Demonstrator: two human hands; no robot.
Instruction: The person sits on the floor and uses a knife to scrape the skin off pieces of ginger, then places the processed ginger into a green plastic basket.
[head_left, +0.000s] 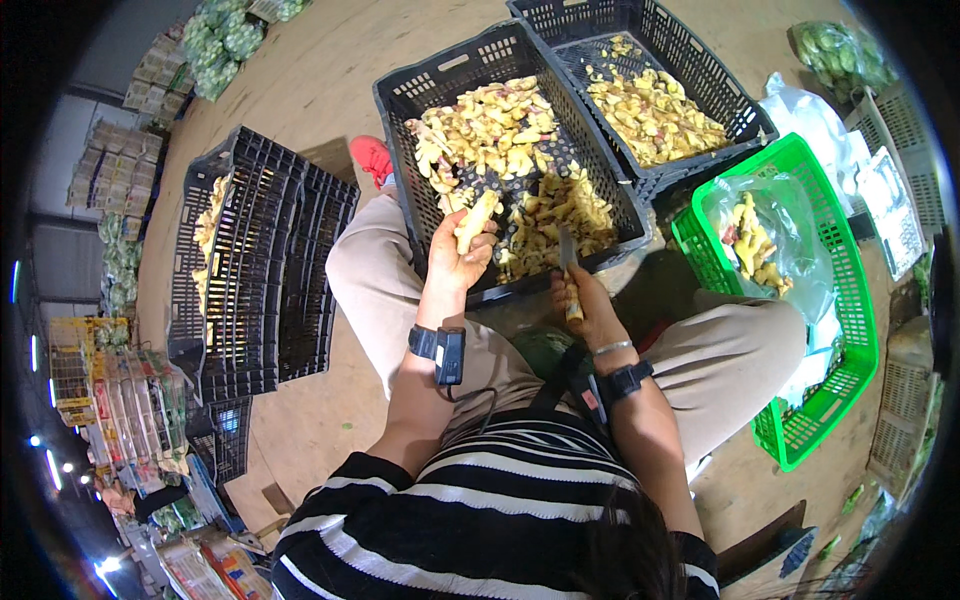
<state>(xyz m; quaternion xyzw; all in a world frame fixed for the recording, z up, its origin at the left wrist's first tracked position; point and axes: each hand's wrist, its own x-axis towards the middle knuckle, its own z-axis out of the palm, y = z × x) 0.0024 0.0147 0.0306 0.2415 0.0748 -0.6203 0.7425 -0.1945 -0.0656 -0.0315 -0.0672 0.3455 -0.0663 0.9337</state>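
Observation:
My left hand (459, 251) is closed around a pale piece of ginger root (476, 219), held over the near part of a black plastic crate (450, 75). In my right hand (590, 301) is a knife (571, 292) by its light handle, its blade pointing away from me over the crate's near edge. Two heaps lie in this crate: paler ginger (487, 135) at the far side and darker ginger (562, 214) close to the knife. The blade's tip is hard to make out against the darker heap.
Behind it to the right stands a second black crate (720, 67) with ginger pieces. A green plastic basket (855, 360) at my right holds ginger in a clear bag (799, 247). Stacked black crates (255, 277) stand at left. Bagged vegetables (840, 56) sit farther off.

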